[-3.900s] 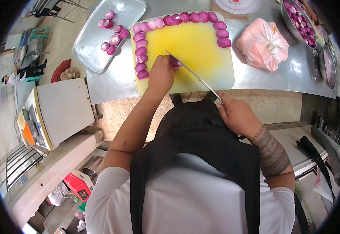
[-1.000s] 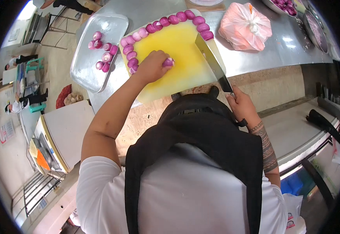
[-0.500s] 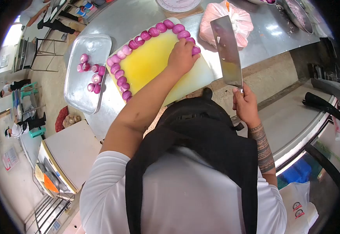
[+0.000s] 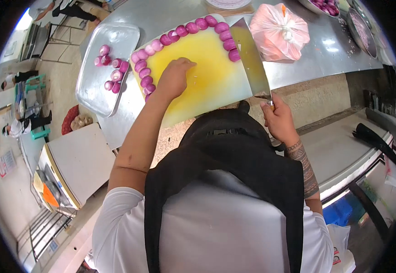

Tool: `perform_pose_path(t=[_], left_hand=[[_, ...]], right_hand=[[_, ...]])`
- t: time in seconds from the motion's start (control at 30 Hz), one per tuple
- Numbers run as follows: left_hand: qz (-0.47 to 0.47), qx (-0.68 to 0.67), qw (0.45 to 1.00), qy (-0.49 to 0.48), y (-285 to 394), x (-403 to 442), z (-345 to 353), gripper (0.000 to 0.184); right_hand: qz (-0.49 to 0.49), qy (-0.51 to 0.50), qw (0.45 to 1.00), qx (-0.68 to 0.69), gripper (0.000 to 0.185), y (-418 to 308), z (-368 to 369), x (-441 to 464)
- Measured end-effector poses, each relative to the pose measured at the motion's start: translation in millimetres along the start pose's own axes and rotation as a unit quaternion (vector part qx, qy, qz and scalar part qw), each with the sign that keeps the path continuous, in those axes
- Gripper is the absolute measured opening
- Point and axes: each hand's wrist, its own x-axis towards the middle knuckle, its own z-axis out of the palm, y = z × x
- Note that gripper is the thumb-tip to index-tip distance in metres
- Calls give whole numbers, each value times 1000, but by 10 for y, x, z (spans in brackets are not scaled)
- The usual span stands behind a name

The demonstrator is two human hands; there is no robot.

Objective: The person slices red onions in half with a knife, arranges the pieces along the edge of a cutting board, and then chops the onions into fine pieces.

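Plainly, we are gripping a cleaver (image 4: 254, 59) beside an onion-lined board (image 4: 225, 77)

Nearest, we are wearing a black apron (image 4: 225, 152) over a white shirt (image 4: 216, 218). Our right hand (image 4: 280, 116) is closing its fingers round the cleaver's handle, and the broad blade is slanting along the board's right edge. Our left hand (image 4: 173, 78) is reaching over the board's yellow middle; one finger is pointing outward, and the others, partly hidden, are leaving us unable to tell whether they are holding anything. Purple onions (image 4: 192, 27) are lining the board's left, far and right edges. To the left, a metal tray (image 4: 90, 86) is carrying a loose cluster (image 4: 116, 75) of them; to the right, a knotted pinkish bag (image 4: 280, 36) is resting on the metal surface (image 4: 298, 75). Farther off, a dial scale (image 4: 229, 2) is showing, and people (image 4: 41, 119) are appearing well away on the left.
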Motion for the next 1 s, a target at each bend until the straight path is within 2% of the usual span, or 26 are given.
perform_pose_path(t=[0.1, 0.17, 0.2, 0.27, 0.37, 0.47, 0.57, 0.63, 0.73, 0.83, 0.93, 1.0], left_hand=[[116, 19, 993, -6, -13, -273, 127, 45], [94, 7, 995, -11, 69, -365, 159, 44], [84, 1, 996, -15, 130, -383, 172, 44], [40, -10, 999, 3, 167, -405, 254, 31], [-3, -10, 999, 31, 182, -445, 385, 22], [-45, 5, 997, 63, 267, -487, 458, 17], [-89, 12, 993, 81, 356, -512, 485, 14], [-112, -3, 989, 97, 368, -503, 485, 13], [-183, -118, 970, 112, 429, -579, 307, 10], [-173, -161, 954, 182, 602, -893, -48, 9], [-147, -123, 949, 251, 622, -1344, -202, 29], [-121, -98, 947, 281, 755, -1702, -317, 51]], right_hand=[[-6, -45, 999, -10, 38, -37, 69, 47], [-20, -86, 996, -2, 41, -22, 120, 79], [14, -108, 994, 23, 41, -34, 133, 87], [83, -152, 982, 71, 40, -86, 156, 107], [105, -163, 980, 39, 20, -173, 229, 80], [80, -198, 973, 93, 29, 133, 284, 135], [87, -233, 950, 187, 28, 347, 364, 203], [95, -241, 944, 202, 27, 370, 439, 249], [110, -278, 928, 222, 27, 293, 542, 310], [112, -321, 908, 246, 31, 136, 710, 381], [97, -389, 881, 250, 34, -160, 1055, 555], [86, -443, 860, 236, 36, -497, 1423, 625]])
